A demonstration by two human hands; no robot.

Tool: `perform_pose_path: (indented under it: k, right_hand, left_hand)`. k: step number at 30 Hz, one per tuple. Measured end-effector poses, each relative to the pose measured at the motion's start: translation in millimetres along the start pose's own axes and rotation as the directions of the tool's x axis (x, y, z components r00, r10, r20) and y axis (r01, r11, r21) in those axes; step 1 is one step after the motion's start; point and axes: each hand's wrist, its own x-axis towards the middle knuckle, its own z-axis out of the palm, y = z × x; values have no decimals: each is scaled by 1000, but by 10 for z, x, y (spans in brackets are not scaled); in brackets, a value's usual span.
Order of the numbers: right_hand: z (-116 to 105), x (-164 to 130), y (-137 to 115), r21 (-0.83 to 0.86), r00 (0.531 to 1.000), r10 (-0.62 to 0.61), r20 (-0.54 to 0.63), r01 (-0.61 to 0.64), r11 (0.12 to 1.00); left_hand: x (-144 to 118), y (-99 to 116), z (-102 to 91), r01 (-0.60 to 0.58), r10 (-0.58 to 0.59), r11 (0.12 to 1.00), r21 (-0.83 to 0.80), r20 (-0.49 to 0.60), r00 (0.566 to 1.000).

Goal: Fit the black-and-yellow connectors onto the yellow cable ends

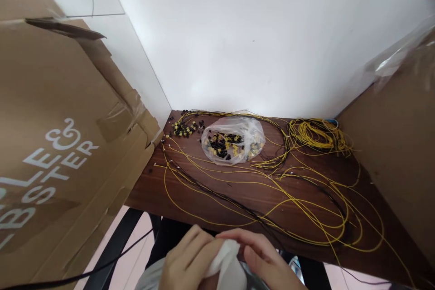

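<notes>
Head-cam view, looking down at a dark wooden table [210,192] pushed into a white wall corner.

Bottom centre, approx 6 o'clock: both hands meet below the table's near edge. Left hand [188,260] and right hand [263,258] are pressed close together around a white cloth or tissue [227,263]. Fingers of each curl over it from either side, pinching it between them. The cloth bunches up w/ a fold poking out between the hands. It sits below the table's near edge, not resting on the table.

On the table, approx 12 o'clock from the hands: a clear plastic bag [233,140] lying flat, holding small black & yellow parts. Just beside it at 11 o'clock, a loose scatter of the same small parts [185,128], out of the bag.

At 1 o'clock, near the back wall: a coiled bundle of yellow wire [317,135]. Long loose yellow and black wires [306,208] loop across most of the table top, from the scatter at left round to 3 o'clock, some trailing off the near edge.

At 9 o'clock: a big cardboard box [57,145] w/ white lettering, partly read, leaning against the table's left end. At 3 o'clock: another brown box side [401,154], w/ clear plastic film over its top.
</notes>
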Motion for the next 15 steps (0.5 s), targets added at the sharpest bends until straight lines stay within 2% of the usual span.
perform_pose_path:
  k: [2, 4, 7, 9, 12, 14, 15]
  right_hand:
    - [-26, -25, -72, 47, 999, -10, -34, 12, 999]
    - [-46, -41, -148, 31, 993, -19, -118, 22, 999]
    - [-84, -33, -303, -43, 968, -33, -249, 23, 999]
    - [-118, -10, -444, -86, 938, -76, -339, 49, 995]
    - [-148, 37, -687, -138, 845, -183, -502, 130, 982]
    - [-121, 74, -850, -195, 810, -290, -510, 219, 956]
    - [-88, 91, -925, -216, 811, -336, -478, 262, 941]
  left_hand:
    - [155, -5, 102, -43, 42, 999, -19, -48, 998]
    - [308, -3, 179, -54, 52, 998, -32, -68, 996]
    - [565, -2, 212, -54, 32, 979, -199, -111, 993]
    - [734, -13, 163, -34, -11, 934, -355, -125, 992]
    - [918, -51, 20, -41, -26, 849, -527, -120, 992]
    - [986, -77, -83, -71, 14, 770, -634, -94, 995]
    - [1010, -90, -132, -89, 24, 731, -677, -105, 994]
